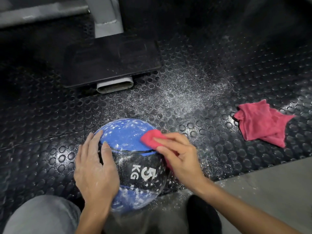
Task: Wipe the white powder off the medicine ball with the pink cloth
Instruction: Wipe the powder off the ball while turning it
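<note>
- Head view: the round blue-and-black rubber medicine ball (125, 137), stamped "5 KG" in white, sits at six o'clock in the frame on the black studded rubber floor mat (50, 115).
- White powder flecks (128, 125) cling to its blue panels at the twelve and six o'clock ends.
- My left hand (94, 168) lies flat on the ball's nine o'clock side, fingers straight and slightly spread, pointing towards twelve, dusted white.
- My right hand (179, 157) is at the ball's two o'clock edge, fingers bent over a small folded pink cloth (152, 138), thumb pinching it and pressing it onto the upper blue panel; more of the cloth runs under my palm.
- A second crumpled pink rag (263, 124) lies on the mat at three o'clock, well apart from the ball.
- Loose spilled powder (182, 92) dusts the mat at one o'clock from the ball.
- A grey metal post (108, 17) stands on a flat black base plate (109, 61) at twelve o'clock.
- Smooth grey flooring (270, 191) borders the mat at four o'clock.
- My grey trouser knee (42, 215) shows at seven o'clock, my black shoe (202, 215) at five.
</note>
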`<action>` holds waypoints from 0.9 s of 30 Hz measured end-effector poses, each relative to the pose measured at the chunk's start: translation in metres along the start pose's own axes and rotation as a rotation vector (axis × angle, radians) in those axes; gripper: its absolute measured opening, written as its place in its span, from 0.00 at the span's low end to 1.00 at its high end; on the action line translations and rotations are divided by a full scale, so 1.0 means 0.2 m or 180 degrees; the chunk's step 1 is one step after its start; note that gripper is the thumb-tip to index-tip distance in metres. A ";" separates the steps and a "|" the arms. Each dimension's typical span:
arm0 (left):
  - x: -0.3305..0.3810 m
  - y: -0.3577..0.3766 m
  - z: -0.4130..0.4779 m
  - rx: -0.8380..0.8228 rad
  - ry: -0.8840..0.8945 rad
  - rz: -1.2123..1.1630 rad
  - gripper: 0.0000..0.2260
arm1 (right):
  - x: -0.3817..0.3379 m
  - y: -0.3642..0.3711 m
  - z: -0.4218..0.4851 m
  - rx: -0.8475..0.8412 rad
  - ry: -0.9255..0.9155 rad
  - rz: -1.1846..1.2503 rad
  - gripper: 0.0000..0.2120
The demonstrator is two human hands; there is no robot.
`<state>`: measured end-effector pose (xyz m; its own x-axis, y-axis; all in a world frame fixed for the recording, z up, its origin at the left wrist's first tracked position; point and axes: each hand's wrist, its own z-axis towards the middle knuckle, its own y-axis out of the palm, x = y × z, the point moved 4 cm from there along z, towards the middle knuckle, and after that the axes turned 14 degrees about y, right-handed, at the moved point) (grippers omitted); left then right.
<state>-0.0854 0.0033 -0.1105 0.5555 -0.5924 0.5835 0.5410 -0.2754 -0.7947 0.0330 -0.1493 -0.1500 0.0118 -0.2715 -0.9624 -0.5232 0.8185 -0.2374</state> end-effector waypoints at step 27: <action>0.14 0.06 -0.06 -0.0002 0.0261 0.0323 0.31 | -0.24 0.07 -0.03 -0.0316 -0.2065 -0.1262 0.10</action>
<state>-0.0700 -0.0258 -0.1060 0.5538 -0.6772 0.4845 0.4843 -0.2114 -0.8490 0.0198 -0.1273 -0.1061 0.6965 -0.1586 -0.6998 -0.4491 0.6643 -0.5976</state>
